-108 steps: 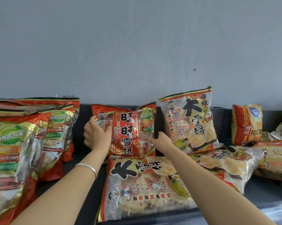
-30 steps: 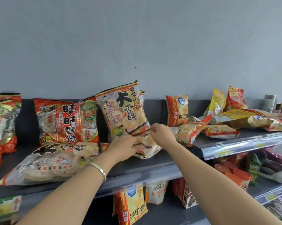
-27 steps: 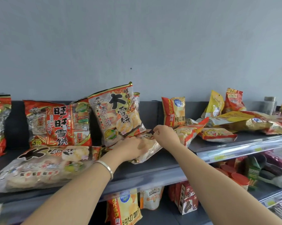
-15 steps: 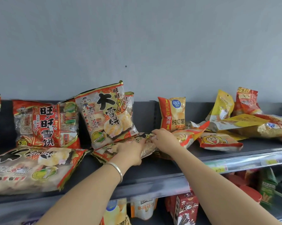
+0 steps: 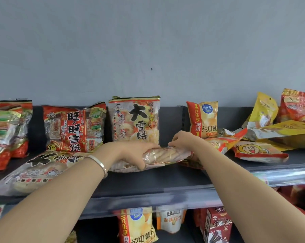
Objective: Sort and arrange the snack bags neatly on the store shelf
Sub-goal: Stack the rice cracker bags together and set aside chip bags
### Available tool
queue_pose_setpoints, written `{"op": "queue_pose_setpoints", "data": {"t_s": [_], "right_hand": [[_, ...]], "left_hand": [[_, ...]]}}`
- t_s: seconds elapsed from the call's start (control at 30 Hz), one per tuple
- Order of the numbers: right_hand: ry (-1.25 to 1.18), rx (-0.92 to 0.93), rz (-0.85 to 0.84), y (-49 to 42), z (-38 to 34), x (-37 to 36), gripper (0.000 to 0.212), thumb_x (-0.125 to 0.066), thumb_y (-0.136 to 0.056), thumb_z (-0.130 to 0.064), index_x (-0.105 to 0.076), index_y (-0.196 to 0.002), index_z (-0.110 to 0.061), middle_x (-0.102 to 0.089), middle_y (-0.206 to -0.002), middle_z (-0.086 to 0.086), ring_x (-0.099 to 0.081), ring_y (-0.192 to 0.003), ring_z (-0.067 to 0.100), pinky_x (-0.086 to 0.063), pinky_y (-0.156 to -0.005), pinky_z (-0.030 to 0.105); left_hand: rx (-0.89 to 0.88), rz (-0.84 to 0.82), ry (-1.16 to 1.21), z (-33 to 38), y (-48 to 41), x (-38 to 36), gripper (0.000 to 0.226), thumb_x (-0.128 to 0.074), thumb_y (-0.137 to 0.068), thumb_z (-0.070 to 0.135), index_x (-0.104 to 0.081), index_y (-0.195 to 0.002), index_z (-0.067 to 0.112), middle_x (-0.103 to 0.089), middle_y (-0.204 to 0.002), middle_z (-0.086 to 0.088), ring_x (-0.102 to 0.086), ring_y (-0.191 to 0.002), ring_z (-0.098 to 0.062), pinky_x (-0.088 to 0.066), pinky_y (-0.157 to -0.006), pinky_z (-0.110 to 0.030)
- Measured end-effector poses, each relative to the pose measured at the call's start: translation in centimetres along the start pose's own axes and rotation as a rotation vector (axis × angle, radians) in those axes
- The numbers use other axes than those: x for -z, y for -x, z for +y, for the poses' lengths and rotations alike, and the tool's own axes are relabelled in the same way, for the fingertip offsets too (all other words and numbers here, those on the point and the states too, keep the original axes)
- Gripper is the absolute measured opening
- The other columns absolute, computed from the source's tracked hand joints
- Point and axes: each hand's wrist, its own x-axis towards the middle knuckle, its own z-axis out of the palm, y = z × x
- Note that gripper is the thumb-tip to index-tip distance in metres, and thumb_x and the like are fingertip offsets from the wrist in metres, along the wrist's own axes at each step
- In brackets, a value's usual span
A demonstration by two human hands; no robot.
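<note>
A clear rice-cracker bag [image 5: 167, 155] lies nearly edge-on in the middle of the dark shelf [image 5: 165, 183]. My left hand [image 5: 130, 153] grips its left end, thumb under and fingers over. My right hand [image 5: 183, 139] pinches its top right edge. Right behind it an identical bag [image 5: 136, 120] stands upright against the shelf back. Beside that, a red rice-cracker bag [image 5: 74, 128] stands to the left. Another clear bag [image 5: 35, 171] lies flat at the front left.
More red and green bags [image 5: 6, 132] stand at the far left. An orange chip bag [image 5: 203, 119] stands right of centre, with yellow and red bags [image 5: 258, 151] heaped at the right. The lower shelf holds chip bags [image 5: 137, 225] and a box [image 5: 216, 225].
The upright clear bag went from leaning to straight. Both hands have tipped the flat bag up off the shelf, so it now shows edge-on. The view shifted back left.
</note>
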Motion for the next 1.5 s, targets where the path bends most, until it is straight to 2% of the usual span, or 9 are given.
{"op": "queue_pose_setpoints", "data": {"t_s": [0.1,0.2,0.33,0.67,0.8,0.97,1.2,1.37,1.5], "right_hand": [[-0.012,0.053,-0.053,0.2,-1.0,0.4,0.038,-0.056,-0.095,-0.033,-0.062,-0.124,-0.009,-0.062,-0.124,0.008,-0.061,-0.105,0.027,-0.049,-0.086,0.032],[-0.028,0.092,-0.071,0.0,-2.0,0.0,0.036,-0.056,-0.095,-0.029,-0.062,-0.123,-0.006,-0.063,-0.12,0.01,-0.061,-0.087,0.024,-0.052,-0.069,0.024],[-0.013,0.125,-0.116,-0.3,-3.2,-1.1,0.037,-0.056,-0.095,-0.028,-0.063,-0.124,-0.007,-0.064,-0.12,0.009,-0.062,-0.097,0.025,-0.054,-0.084,0.032],[0.131,0.135,-0.189,-0.8,-3.0,-2.7,0.035,-0.054,-0.095,-0.033,-0.068,-0.106,-0.002,-0.071,-0.102,0.012,-0.066,-0.089,0.025,-0.053,-0.087,0.036],[0.067,0.135,-0.088,-2.1,-3.5,-1.9,0.038,-0.053,-0.095,-0.031,-0.062,-0.118,-0.002,-0.067,-0.112,0.012,-0.064,-0.097,0.027,-0.053,-0.088,0.037],[-0.191,0.033,0.142,-4.6,-4.1,-1.8,0.03,-0.047,-0.098,-0.035,-0.055,-0.111,-0.009,-0.057,-0.089,0.002,-0.054,-0.077,0.016,-0.045,-0.07,0.029],[-0.811,-0.185,0.158,-8.8,-4.8,-2.2,0.078,-0.056,-0.093,-0.046,-0.021,-0.15,-0.006,-0.036,-0.15,0.012,-0.039,-0.135,0.031,-0.038,-0.104,0.043],[-1.067,-0.201,0.057,-10.8,-5.0,-2.9,0.072,-0.059,-0.085,-0.057,-0.04,-0.141,-0.016,-0.055,-0.135,0.005,-0.05,-0.125,0.027,-0.036,-0.106,0.039],[-1.13,-0.201,0.042,-11.3,-4.8,-3.4,0.076,-0.059,-0.077,-0.069,-0.041,-0.137,-0.024,-0.059,-0.129,0.004,-0.055,-0.118,0.028,-0.037,-0.107,0.055]], "left_hand": [[-0.042,-0.081,0.138,-1.1,0.7,-0.1,0.087,-0.07,-0.08,0.029,-0.016,-0.148,0.035,-0.021,-0.153,0.009,-0.028,-0.135,-0.012,-0.024,-0.106,-0.02],[-0.06,-0.154,0.292,-1.9,0.8,-1.0,0.072,-0.057,-0.083,0.055,-0.027,-0.145,0.035,-0.029,-0.151,0.004,-0.033,-0.133,-0.013,-0.026,-0.108,-0.027],[0.097,-0.047,0.287,-3.4,-0.3,-2.8,0.074,-0.036,-0.087,0.065,-0.02,-0.149,0.028,-0.012,-0.158,0.003,-0.017,-0.144,-0.019,-0.016,-0.117,-0.036],[0.222,0.116,0.216,-3.9,-0.8,-2.9,0.056,-0.034,-0.094,0.056,-0.051,-0.134,0.02,-0.049,-0.139,0.001,-0.048,-0.122,-0.019,-0.039,-0.096,-0.028],[0.268,0.303,0.306,-5.3,-1.5,-2.8,0.045,-0.046,-0.093,0.047,-0.055,-0.128,0.02,-0.053,-0.132,-0.001,-0.051,-0.117,-0.019,-0.042,-0.094,-0.029],[0.454,0.614,0.452,-8.4,-3.9,-2.3,0.067,-0.055,-0.09,0.042,-0.025,-0.146,0.022,-0.033,-0.147,-0.011,-0.041,-0.129,-0.03,-0.04,-0.102,-0.042],[0.455,0.757,0.893,-12.3,-7.1,-0.6,0.09,-0.058,-0.09,0.036,0.005,-0.151,0.016,-0.009,-0.157,-0.013,-0.017,-0.143,-0.031,-0.022,-0.112,-0.044],[0.289,0.633,1.358,-14.5,-9.0,-0.6,0.085,-0.058,-0.08,0.055,-0.016,-0.149,0.029,-0.034,-0.149,-0.002,-0.036,-0.134,-0.027,-0.026,-0.109,-0.046],[0.227,0.578,1.433,-15.0,-10.1,-1.1,0.074,-0.052,-0.077,0.064,-0.025,-0.143,0.043,-0.045,-0.141,0.004,-0.042,-0.128,-0.027,-0.03,-0.103,-0.051]]}}
